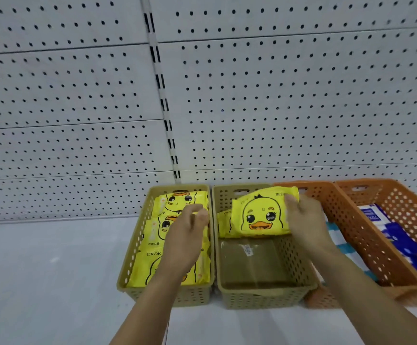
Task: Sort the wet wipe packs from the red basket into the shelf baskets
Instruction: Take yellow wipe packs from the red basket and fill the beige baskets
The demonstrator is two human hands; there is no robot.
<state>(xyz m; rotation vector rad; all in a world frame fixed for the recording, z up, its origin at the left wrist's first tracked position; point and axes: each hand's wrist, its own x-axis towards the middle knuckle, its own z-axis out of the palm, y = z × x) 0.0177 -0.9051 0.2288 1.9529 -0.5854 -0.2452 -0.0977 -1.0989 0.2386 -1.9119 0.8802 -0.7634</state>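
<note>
Glossy yellow film pack (262, 212); perforated matt plastic basket (299, 267).

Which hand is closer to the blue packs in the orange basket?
Right. The right hand holds a duck pack left of the blue packs; the left hand is farther left, over the full tan basket.
</note>
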